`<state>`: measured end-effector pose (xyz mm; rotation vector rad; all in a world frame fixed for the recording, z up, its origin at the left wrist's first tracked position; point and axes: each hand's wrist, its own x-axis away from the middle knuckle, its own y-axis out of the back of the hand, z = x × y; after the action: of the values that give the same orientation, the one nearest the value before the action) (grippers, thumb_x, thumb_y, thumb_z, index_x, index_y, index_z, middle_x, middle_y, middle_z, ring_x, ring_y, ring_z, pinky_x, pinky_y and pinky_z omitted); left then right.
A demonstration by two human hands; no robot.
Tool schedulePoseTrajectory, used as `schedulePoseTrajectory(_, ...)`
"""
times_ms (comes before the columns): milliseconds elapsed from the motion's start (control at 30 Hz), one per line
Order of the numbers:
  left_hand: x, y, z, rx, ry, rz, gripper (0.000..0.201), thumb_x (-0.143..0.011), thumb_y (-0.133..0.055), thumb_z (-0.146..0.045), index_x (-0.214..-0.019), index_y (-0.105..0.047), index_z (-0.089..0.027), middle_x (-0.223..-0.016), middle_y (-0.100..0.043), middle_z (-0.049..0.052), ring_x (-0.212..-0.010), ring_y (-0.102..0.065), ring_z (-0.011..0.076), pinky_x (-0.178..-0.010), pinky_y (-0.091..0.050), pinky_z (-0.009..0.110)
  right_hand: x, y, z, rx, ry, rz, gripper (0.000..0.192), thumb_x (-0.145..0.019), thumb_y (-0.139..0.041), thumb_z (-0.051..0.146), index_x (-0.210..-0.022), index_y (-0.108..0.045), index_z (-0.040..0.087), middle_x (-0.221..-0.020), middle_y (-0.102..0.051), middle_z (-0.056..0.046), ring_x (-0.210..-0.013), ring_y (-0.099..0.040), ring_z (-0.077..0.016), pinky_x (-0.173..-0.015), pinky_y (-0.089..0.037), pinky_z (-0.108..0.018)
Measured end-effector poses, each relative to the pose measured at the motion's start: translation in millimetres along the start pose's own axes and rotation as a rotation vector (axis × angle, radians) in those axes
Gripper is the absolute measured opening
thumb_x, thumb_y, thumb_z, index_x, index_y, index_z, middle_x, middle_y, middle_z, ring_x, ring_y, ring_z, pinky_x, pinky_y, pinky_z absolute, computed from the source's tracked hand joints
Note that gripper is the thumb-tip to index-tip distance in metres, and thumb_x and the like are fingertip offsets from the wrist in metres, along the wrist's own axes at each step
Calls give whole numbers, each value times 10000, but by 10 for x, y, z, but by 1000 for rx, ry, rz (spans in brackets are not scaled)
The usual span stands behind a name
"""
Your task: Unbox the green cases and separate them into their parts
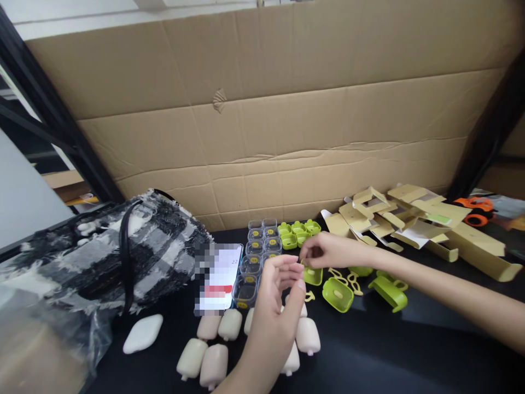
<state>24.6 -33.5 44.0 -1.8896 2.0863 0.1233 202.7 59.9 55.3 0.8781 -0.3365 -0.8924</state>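
Over the middle of the black table, my left hand [276, 312] is half curled, thumb apart from the fingers, with nothing visible in it. Just beyond it, my right hand [322, 253] has its fingertips pinched together above a green plastic tray [313, 275]; what they hold, if anything, is too small to make out. Another green tray [338, 294] lies to the right, with small yellow loop-shaped pieces [355, 284] close by. Rounded cream and pinkish cases [215, 363] with small tabs lie around my left wrist, some hidden behind it.
Clear square boxes [255, 247] with yellow stickers stand in rows beside a lit phone [223, 279]. More small green trays [289, 241] sit behind. Flattened cardboard boxes [410, 216] pile up at right; a plaid bag [164, 246] and a white case [143, 334] lie left.
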Motion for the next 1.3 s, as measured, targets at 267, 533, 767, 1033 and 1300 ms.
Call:
schedulePoseTrajectory(267, -104, 64, 50, -33, 60, 38, 236, -804, -618, -263, -1019, -559, -184, -1022, -646, 69, -930, -627, 186, -881, -465, 345, 174, -2, 310, -444, 147, -327, 281, -819, -613, 398, -969, -598, 161, -838, -653, -35, -758, -610, -137, -702, -509, -295)
schedulePoseTrajectory(533, -63, -14, -36, 227, 129, -15, 229, -763, -690, -288, -916, -555, -184, -886, -684, 22, -735, -686, 160, -726, -539, 301, 249, -128, 425, -651, 194, -435, 264, -802, -652, 370, -931, -481, 216, -810, -572, 10, -637, -576, -104, -548, -480, -234)
schedulePoseTrajectory(767, -90, 21, -65, 153, 121, -59, 94, -754, -688, -220, -765, -615, -161, -711, -692, -7, -675, -667, 130, -680, -536, 244, 310, -96, 520, -253, 255, -522, 113, -802, -635, 268, -750, -554, 208, -867, -542, -29, -828, -545, -165, -746, -477, -319)
schedulePoseTrajectory(1033, -85, 42, -59, 134, 90, -25, 73, -710, -711, -182, -756, -657, -165, -820, -703, 3, -811, -672, 126, -756, -524, 209, 501, -47, 545, -215, 108, -373, 164, -792, -652, 363, -818, -692, 207, -901, -544, -36, -716, -515, -136, -643, -466, -289)
schedulePoseTrajectory(1300, -34, 17, -46, 145, 116, 49, 77, -675, -723, -174, -717, -658, -164, -664, -719, -10, -673, -688, 131, -678, -551, 227, 579, -154, 506, -355, 256, -498, 92, -770, -686, 285, -836, -698, 221, -885, -551, -29, -828, -548, -157, -723, -473, -299)
